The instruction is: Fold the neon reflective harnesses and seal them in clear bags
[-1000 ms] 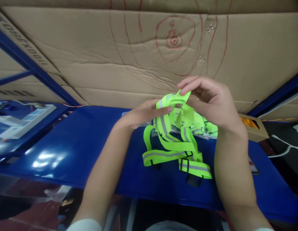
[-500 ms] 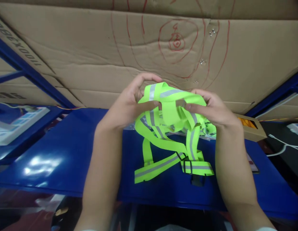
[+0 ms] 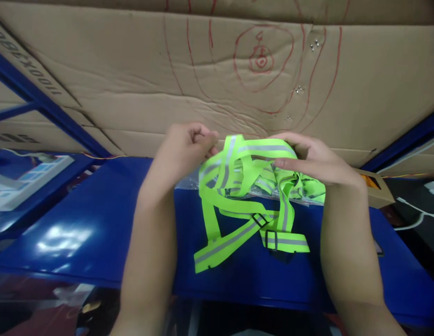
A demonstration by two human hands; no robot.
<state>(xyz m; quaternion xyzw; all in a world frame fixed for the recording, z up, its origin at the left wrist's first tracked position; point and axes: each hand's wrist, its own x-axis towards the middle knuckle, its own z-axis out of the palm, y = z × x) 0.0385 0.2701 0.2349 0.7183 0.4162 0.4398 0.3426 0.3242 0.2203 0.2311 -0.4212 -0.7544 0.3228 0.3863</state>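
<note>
A neon-yellow reflective harness (image 3: 238, 205) with grey stripes and black slider buckles hangs in loops over the blue table. My right hand (image 3: 311, 156) grips its upper right part, fingers behind the band and thumb in front. Beside the upper left loop, my left hand (image 3: 192, 149) is closed with thumb and fingers pinched together. Whether any band lies in that pinch cannot be seen. The lower straps dangle near the front of the table. Behind the harness, clear plastic bags (image 3: 313, 191) containing similar yellow straps lie on the table.
A blue metal table (image 3: 94, 200) stretches out below, with a cardboard panel (image 3: 115, 93) marked with red rings rising behind it. A small cardboard box (image 3: 381, 193) stands at right, near a white cable (image 3: 415, 219). White equipment (image 3: 35, 182) sits at left.
My left hand has moved left and its fingers have drawn together off the front of the bands. My right hand has shifted slightly right, and the harness loops are spread more open.
</note>
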